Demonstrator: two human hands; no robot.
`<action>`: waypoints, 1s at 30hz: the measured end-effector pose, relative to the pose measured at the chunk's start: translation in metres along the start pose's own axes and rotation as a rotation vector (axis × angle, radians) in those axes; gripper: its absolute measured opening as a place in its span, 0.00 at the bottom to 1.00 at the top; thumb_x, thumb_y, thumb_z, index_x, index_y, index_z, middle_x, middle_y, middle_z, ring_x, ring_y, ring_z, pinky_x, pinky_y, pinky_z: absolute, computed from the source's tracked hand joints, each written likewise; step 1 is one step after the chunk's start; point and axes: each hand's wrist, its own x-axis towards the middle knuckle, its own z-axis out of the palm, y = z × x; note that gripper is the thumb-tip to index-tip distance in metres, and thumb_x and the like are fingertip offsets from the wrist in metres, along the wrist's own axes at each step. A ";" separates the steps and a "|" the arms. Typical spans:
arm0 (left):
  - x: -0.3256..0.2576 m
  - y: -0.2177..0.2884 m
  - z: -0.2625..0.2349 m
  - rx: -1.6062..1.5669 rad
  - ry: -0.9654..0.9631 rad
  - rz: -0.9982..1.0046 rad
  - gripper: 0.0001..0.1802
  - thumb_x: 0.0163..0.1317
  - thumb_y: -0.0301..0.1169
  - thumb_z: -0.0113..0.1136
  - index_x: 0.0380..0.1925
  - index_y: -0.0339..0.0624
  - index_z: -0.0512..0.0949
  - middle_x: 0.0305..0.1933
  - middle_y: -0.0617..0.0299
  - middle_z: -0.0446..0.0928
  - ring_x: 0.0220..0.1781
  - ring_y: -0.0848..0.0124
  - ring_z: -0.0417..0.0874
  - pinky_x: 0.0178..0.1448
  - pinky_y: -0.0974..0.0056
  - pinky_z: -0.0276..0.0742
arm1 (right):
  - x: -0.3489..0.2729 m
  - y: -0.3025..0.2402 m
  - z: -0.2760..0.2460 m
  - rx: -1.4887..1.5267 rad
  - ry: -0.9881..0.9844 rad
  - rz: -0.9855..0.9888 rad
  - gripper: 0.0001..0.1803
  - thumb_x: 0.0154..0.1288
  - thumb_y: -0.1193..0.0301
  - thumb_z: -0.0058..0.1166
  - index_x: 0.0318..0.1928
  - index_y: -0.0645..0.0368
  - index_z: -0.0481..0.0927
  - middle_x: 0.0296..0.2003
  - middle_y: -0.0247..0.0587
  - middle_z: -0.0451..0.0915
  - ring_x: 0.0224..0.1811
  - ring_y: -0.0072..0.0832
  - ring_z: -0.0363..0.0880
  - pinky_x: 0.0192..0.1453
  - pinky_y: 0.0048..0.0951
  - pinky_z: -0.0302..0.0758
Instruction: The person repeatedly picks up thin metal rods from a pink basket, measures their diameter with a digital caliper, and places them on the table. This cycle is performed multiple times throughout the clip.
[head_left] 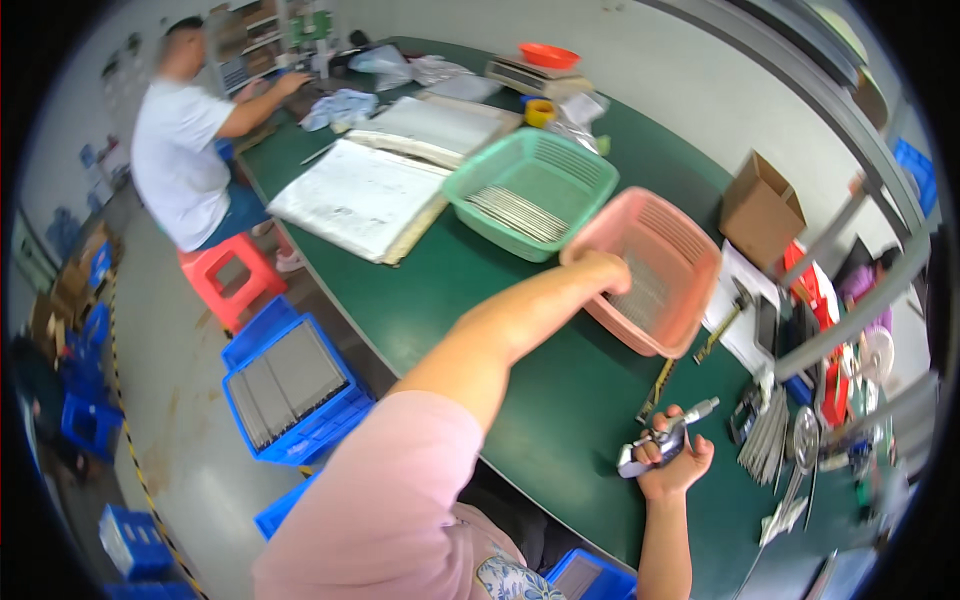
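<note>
My left arm, in a pink sleeve, stretches across the table, and my left hand (606, 272) reaches over the near left rim of a pink plastic basket (690, 215). Its fingers point down into the basket and are hidden, so their grip does not show. Thin grey metal pieces (650, 290) lie on the basket floor beside that hand. At the lower right, my right hand (672, 462) is palm up with its fingers curled round a micrometer (680, 436). The micrometer's silver thimble points up and to the right.
A green basket (480, 150) with thin metal rods (517, 213) adjoins the pink one. White-covered boards (350, 200) lie left. A hammer (728, 318), tape measure (656, 388), cardboard box (762, 208) and metal frame (850, 320) are right. A seated co-worker (185, 140) and blue crate (285, 385) are left.
</note>
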 end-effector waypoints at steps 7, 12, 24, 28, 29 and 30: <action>-0.013 0.010 -0.013 -0.321 0.403 0.064 0.16 0.51 0.34 0.52 0.37 0.37 0.78 0.38 0.51 0.78 0.41 0.61 0.80 0.37 0.55 0.75 | 0.004 -0.005 -0.003 -0.122 -0.168 -0.034 0.28 0.49 0.52 0.47 0.46 0.58 0.66 0.33 0.41 0.69 0.17 0.29 0.65 0.20 0.28 0.61; -0.100 0.039 -0.029 -1.752 0.296 0.173 0.21 0.61 0.49 0.45 0.25 0.41 0.68 0.14 0.64 0.65 0.11 0.74 0.67 0.12 0.68 0.62 | -0.006 -0.003 -0.002 -0.249 -0.167 -0.141 0.26 0.51 0.56 0.47 0.47 0.59 0.63 0.36 0.44 0.67 0.22 0.31 0.66 0.27 0.31 0.64; -0.270 -0.027 0.050 -1.905 0.070 0.303 0.22 0.63 0.49 0.43 0.25 0.41 0.68 0.13 0.70 0.58 0.12 0.79 0.57 0.16 0.73 0.56 | -0.018 0.029 0.018 -0.822 -0.062 -0.442 0.26 0.50 0.60 0.47 0.47 0.64 0.67 0.43 0.49 0.70 0.42 0.33 0.72 0.31 0.26 0.73; -0.266 -0.035 0.050 -1.752 -0.065 0.393 0.17 0.64 0.44 0.44 0.30 0.40 0.71 0.19 0.65 0.71 0.17 0.79 0.71 0.22 0.74 0.69 | -0.024 0.032 0.036 -0.939 -0.030 -0.424 0.25 0.49 0.59 0.43 0.44 0.65 0.68 0.37 0.49 0.75 0.30 0.30 0.74 0.34 0.25 0.72; -0.262 -0.034 0.049 -1.739 -0.114 0.411 0.16 0.64 0.43 0.45 0.32 0.39 0.71 0.21 0.64 0.73 0.20 0.79 0.74 0.24 0.73 0.72 | -0.025 0.031 0.039 -0.969 0.004 -0.435 0.25 0.49 0.60 0.41 0.43 0.66 0.68 0.35 0.48 0.75 0.26 0.29 0.74 0.34 0.25 0.72; -0.260 -0.032 0.048 -1.705 -0.152 0.412 0.16 0.63 0.42 0.45 0.34 0.39 0.71 0.24 0.63 0.74 0.22 0.78 0.75 0.27 0.73 0.74 | -0.024 0.030 0.039 -0.955 0.008 -0.427 0.25 0.48 0.60 0.41 0.42 0.66 0.68 0.35 0.48 0.76 0.25 0.28 0.73 0.33 0.24 0.71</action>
